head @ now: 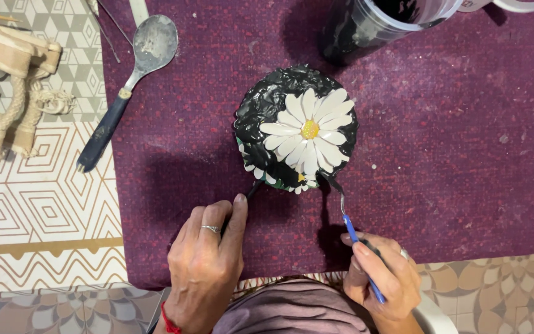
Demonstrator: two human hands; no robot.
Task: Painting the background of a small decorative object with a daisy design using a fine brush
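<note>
A round flower piece [296, 128] is lying at the frame's centre on a mat [465, 173], with a spoon [132, 68] lying upper left, a jar [378, 21] standing above, and both hands, left [208, 266] and right [381, 278], resting below it.

Glossy black round piece [266, 111] with white, yellow-centred daisy [307, 131], on purple mat [452, 154]; blue-handled tool [361, 250]; cream geometric-patterned cloth [38, 204].

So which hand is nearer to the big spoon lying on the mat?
Left. The left hand lies below and right of the spoon; the right hand, holding a blue-handled tool, is far across the purple mat.
</note>
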